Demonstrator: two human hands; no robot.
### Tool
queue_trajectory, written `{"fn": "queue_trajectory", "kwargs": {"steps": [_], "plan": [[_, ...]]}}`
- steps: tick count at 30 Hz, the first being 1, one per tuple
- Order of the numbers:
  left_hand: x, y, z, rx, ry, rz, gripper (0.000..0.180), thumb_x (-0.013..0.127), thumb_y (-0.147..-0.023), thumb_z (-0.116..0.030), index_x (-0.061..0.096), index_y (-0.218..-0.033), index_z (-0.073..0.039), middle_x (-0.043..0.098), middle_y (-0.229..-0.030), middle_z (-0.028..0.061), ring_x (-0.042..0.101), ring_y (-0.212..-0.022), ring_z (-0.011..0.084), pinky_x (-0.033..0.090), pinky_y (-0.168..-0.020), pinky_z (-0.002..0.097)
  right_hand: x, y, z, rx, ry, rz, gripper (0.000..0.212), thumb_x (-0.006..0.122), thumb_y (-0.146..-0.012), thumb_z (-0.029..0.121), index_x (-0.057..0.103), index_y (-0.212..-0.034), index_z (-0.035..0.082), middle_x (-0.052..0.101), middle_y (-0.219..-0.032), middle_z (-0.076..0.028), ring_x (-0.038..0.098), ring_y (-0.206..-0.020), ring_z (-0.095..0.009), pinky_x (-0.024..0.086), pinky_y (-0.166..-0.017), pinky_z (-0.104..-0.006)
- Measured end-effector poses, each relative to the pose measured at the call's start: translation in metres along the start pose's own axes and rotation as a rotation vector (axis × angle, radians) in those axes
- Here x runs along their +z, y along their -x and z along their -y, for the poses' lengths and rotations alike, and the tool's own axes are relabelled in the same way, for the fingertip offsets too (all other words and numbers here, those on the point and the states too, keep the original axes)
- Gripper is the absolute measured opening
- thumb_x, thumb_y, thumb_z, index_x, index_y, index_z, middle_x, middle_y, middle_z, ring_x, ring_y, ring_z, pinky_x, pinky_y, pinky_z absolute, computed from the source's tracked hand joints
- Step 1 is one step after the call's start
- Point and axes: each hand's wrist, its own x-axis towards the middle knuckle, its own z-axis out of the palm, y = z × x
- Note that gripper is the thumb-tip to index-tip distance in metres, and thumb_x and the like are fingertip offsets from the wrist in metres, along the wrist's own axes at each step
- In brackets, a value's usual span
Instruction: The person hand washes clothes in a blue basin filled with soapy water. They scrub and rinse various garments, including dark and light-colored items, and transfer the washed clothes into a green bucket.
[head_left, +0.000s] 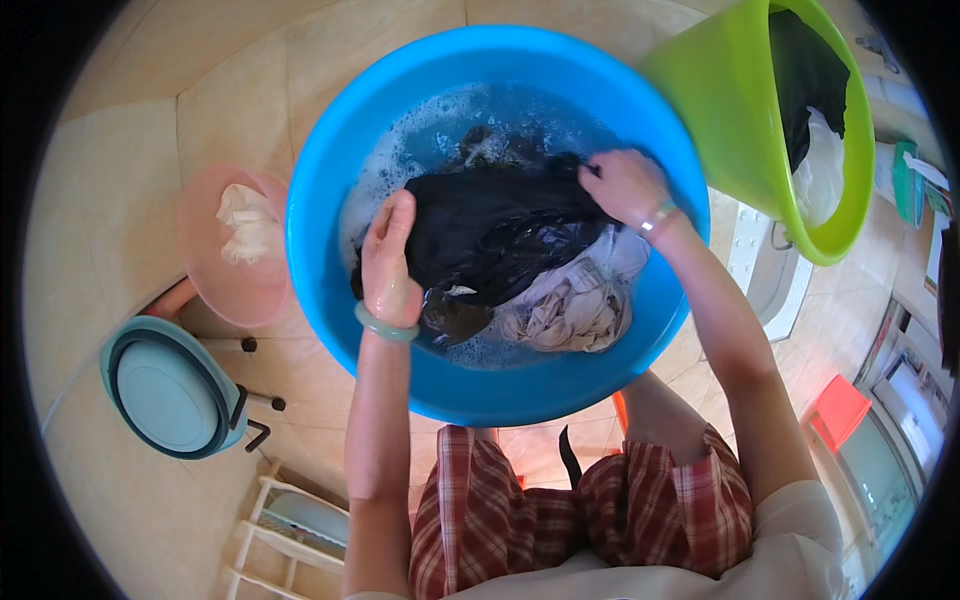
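A large blue basin (pixel 500 398) holds sudsy water and wet clothes. Across its middle a black garment (pixel 500 225) is spread between my hands. My left hand (pixel 391 262), with a pale green bangle at the wrist, grips the garment's left edge, thumb up and fingers hidden behind the cloth. On the right, my right hand (pixel 628 187) pinches the far right part of the same garment; it is slightly blurred. Below the black cloth lies a crumpled light beige garment (pixel 575 310), partly in the water. A dark brownish cloth (pixel 458 318) sits beside it.
A lime green bucket (pixel 715 110) with black and white cloth leans at the upper right. To the left are a pink basin (pixel 205 270) with white cloth and a folded teal basin (pixel 168 392). A white rack (pixel 285 545) stands lower left. Tiled floor surrounds them.
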Motion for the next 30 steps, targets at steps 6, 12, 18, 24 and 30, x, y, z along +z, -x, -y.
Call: {"fn": "queue_trajectory", "kwargs": {"steps": [6, 12, 18, 24, 30], "plan": [[0.039, 0.025, -0.014, 0.232, -0.457, 0.203, 0.047, 0.075, -0.081, 0.001, 0.056, -0.123, -0.006, 0.062, -0.111, 0.0056, 0.059, -0.101, 0.0117, 0.049, -0.090, 0.0269, -0.010, 0.065, 0.032, -0.641, -0.356, -0.051, 0.076, 0.078, -0.070, 0.030, 0.046, -0.137, 0.013, 0.048, -0.137, -0.013, 0.041, -0.133, -0.030, 0.031, -0.106, -0.0524], [0.039, 0.016, -0.017, 0.254, -0.499, 0.306, 0.064, 0.084, -0.073, -0.006, 0.051, -0.128, -0.009, 0.058, -0.114, 0.0070, 0.058, -0.104, 0.0167, 0.051, -0.087, 0.0313, -0.024, 0.057, 0.039, -0.326, -0.670, 0.224, 0.039, 0.073, -0.075, 0.008, 0.053, -0.107, -0.003, 0.064, -0.108, -0.015, 0.063, -0.105, -0.025, 0.049, -0.086, -0.0274], [0.001, 0.010, 0.035, 0.549, -1.405, 0.348, 0.051, 0.080, -0.071, -0.022, 0.063, -0.114, -0.003, 0.063, -0.112, 0.0139, 0.056, -0.111, 0.0341, 0.043, -0.096, 0.0397, -0.055, 0.119, 0.032, -0.258, -1.422, 0.010, 0.053, 0.063, -0.083, 0.006, 0.049, -0.133, -0.002, 0.059, -0.122, -0.007, 0.057, -0.111, -0.015, 0.044, -0.099, -0.0287], [-0.001, 0.029, -0.004, -0.123, 0.140, 0.252, 0.042, 0.059, -0.087, -0.012, 0.056, -0.123, 0.007, 0.065, -0.117, 0.0146, 0.062, -0.108, 0.0223, 0.047, -0.097, 0.0347, -0.058, 0.075, -0.007, -0.283, -1.564, -0.292, 0.030, 0.062, -0.088, 0.013, 0.060, -0.115, -0.001, 0.066, -0.110, -0.009, 0.063, -0.102, -0.018, 0.050, -0.091, -0.0318], [-0.005, -0.044, -0.025, 0.056, 0.197, 0.068, 0.050, 0.064, -0.092, -0.024, 0.050, -0.134, -0.002, 0.057, -0.132, 0.0114, 0.054, -0.121, 0.0255, 0.040, -0.106, 0.0392, 0.000, -0.021, 0.006, -0.149, -0.904, -0.303, 0.059, 0.072, -0.083, 0.030, 0.052, -0.128, -0.003, 0.060, -0.122, -0.017, 0.057, -0.115, -0.029, 0.045, -0.099, -0.0351]]}}
